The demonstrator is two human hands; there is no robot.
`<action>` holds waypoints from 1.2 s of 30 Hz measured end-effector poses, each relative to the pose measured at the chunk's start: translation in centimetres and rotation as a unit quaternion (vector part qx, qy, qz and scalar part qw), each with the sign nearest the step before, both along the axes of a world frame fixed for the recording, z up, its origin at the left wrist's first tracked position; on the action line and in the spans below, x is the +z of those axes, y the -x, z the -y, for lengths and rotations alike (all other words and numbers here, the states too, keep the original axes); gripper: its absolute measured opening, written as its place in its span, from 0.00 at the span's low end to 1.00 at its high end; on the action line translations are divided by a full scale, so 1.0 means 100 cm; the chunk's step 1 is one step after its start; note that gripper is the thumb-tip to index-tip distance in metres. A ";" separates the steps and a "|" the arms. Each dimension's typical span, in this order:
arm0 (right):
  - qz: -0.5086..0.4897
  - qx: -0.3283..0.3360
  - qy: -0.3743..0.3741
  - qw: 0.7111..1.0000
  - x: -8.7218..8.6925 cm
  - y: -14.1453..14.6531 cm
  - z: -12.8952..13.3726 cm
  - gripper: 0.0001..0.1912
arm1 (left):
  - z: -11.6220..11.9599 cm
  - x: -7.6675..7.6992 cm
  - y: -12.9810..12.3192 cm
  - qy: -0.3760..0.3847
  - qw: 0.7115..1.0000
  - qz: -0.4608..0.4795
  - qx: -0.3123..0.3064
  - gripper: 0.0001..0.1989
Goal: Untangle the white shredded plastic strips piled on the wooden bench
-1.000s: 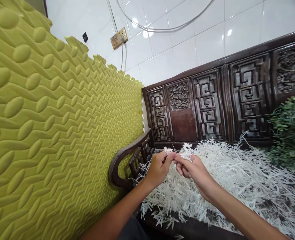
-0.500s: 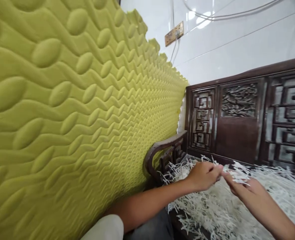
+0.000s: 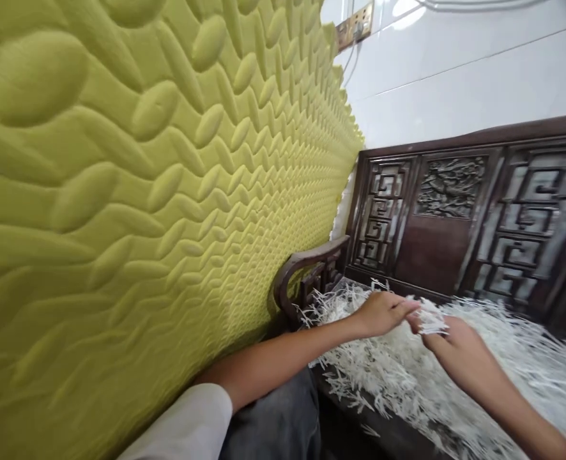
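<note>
At the near side, a pale sleeve (image 3: 182, 421) and dark trousers (image 3: 273, 415) were seen beside the front edge of the carved wooden settee (image 3: 407, 434). Over its seat, a cluster of thin white branching strips (image 3: 430, 317) was held at the right hand (image 3: 460, 338), and it was seemingly clamped between thumb and fingers. It was met there by the fingertips of the left hand (image 3: 381, 313); whether anything was clamped in that grip could not be told. Below both hands, a loose heap of similar strips (image 3: 398, 383) was spread, with some ends hanging over the front edge. To the left, movement was bounded by the curved armrest (image 3: 306, 259) and the yellow foam mat (image 3: 168, 223); farther away, by the latticed backrest (image 3: 431, 249). More open room was left above the heap.
</note>
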State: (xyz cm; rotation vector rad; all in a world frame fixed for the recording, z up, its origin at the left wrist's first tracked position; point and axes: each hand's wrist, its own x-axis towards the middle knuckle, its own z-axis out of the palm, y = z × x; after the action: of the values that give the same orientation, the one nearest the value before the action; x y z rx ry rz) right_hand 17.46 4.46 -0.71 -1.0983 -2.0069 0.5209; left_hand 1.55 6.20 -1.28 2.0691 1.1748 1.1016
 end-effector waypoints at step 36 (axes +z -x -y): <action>-0.196 -0.035 0.060 0.978 0.014 -0.016 0.047 0.23 | -0.001 0.006 -0.052 0.197 0.920 0.334 -0.063 0.29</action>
State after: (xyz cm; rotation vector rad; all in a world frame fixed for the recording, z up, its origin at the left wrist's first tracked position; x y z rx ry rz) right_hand 19.03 -0.21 0.74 -1.0394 -1.6056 0.7646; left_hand 6.79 6.35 -0.71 1.2801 0.8140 1.2421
